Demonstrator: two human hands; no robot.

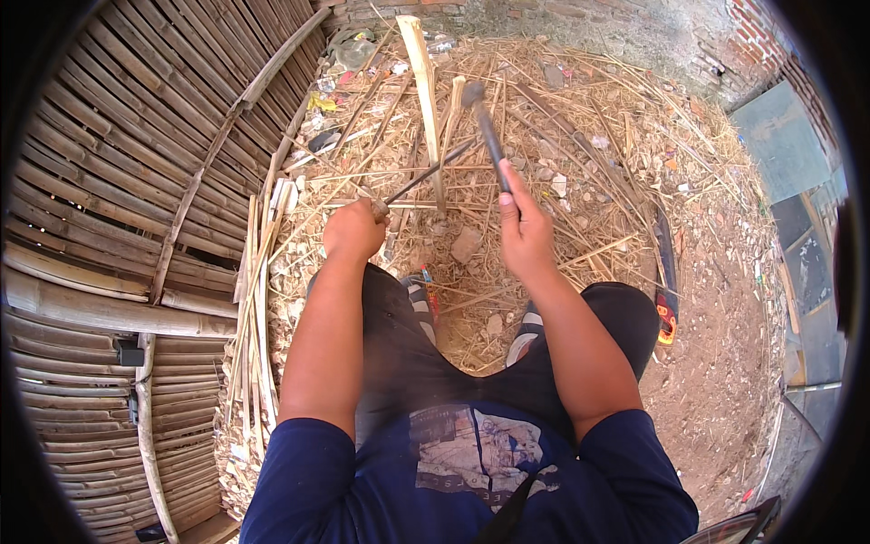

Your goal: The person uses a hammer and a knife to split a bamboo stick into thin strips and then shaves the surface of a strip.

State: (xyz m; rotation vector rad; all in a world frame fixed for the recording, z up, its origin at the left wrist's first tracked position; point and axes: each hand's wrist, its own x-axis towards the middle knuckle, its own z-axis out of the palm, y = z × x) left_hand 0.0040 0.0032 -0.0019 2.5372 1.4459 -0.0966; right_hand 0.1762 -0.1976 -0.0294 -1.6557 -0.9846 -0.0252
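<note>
My left hand (354,231) is closed around the handle of a long, dark-bladed knife (417,184). Its blade slants up and to the right, across a tall, pale split bamboo piece (420,77) standing upright between my feet and the far wall. Just right of that piece rises a shorter pale piece (456,95). Whether the blade sits inside a split or lies against the pieces, I cannot tell. In my right hand (526,227) is a hammer (490,131), gripped by its dark handle. The hammer's head is raised beside the shorter piece, near the blade's far end.
A slatted bamboo wall (127,163) runs along the left, with long split strips (256,308) beside it. Straw, sticks and rubble cover the ground. A saw with an orange handle (667,325) lies right of my knee. A brick wall (580,23) closes the far side.
</note>
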